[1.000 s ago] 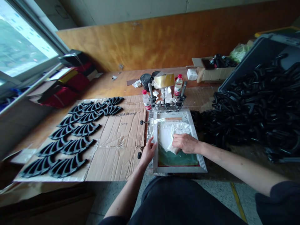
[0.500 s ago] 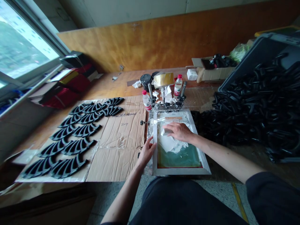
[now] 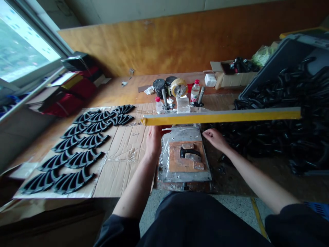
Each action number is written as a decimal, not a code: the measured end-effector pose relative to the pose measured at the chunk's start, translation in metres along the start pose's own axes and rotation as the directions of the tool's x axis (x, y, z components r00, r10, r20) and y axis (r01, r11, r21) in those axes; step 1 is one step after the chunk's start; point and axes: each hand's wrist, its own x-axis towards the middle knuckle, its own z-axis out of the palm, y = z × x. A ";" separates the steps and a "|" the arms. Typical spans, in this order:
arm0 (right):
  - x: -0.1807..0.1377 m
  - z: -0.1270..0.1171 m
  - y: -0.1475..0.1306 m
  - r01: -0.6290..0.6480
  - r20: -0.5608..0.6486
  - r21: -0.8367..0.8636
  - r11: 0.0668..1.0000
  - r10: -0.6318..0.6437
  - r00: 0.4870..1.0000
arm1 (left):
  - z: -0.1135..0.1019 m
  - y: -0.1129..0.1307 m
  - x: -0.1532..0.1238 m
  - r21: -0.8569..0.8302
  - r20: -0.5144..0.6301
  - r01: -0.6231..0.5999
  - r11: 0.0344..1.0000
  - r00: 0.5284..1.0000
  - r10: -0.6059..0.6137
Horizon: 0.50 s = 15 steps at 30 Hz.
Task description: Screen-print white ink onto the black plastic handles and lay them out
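The screen printing frame (image 3: 221, 117) is tilted up and seen edge-on, its yellow-edged bar crossing above the metal base. My left hand (image 3: 153, 142) is at its underside near the left end, its fingertips partly hidden behind the bar, with one digit reaching right. My right hand (image 3: 216, 139) hovers right of the base below the bar, fingers curled together, and I see nothing in it. Between the hands, a black curved part (image 3: 190, 152) lies in a brown fixture board (image 3: 176, 164) on the plastic-covered metal base (image 3: 167, 177).
Rows of black curved parts (image 3: 79, 156) lie on cardboard (image 3: 123, 178) at left. Bottles with red caps (image 3: 195, 92), black jars (image 3: 159, 87) and a tape roll (image 3: 179, 88) stand behind. A grey crate (image 3: 253, 80) spills black parts at right.
The frame has swung up from flat, exposing the fixture and black part. My right hand has left the screen, and the white scraper is out of its fingers. My left hand has moved forward.
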 end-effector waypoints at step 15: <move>-0.066 0.002 -0.047 0.038 0.138 -0.304 0.952 0.005 0.990 | -0.070 -0.106 -0.071 0.317 -0.109 0.525 0.790 0.847 -0.520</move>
